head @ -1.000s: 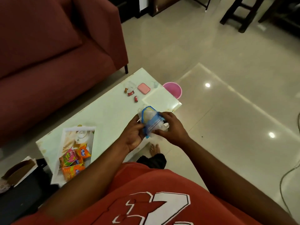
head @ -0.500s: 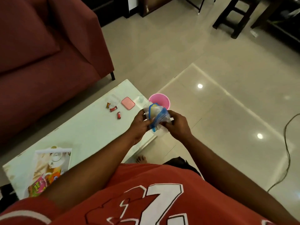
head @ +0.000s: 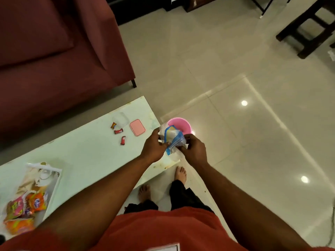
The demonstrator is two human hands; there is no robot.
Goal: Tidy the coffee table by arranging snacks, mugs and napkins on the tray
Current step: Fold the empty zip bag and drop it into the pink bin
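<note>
Both hands hold a crumpled blue and white plastic wrapper (head: 173,138) above the right end of the pale green coffee table (head: 87,156). My left hand (head: 154,147) pinches its left side and my right hand (head: 194,149) grips its right side. A pink bin (head: 183,125) stands on the floor just beyond the wrapper. The white tray (head: 54,185) lies at the table's left end with several orange and pink snack packets (head: 27,207) and a white mug (head: 45,175) on it.
Three small red sweets (head: 118,132), a pink lid (head: 137,130) and a clear container (head: 120,119) lie near the table's far right corner. A maroon sofa (head: 54,60) runs behind the table. Dark stools (head: 308,29) stand far right. My bare feet (head: 180,174) are beside the table.
My view has shifted right and down, so the tray slid left. Both hands carried the wrapper towards the table's right end, close above the pink bin.
</note>
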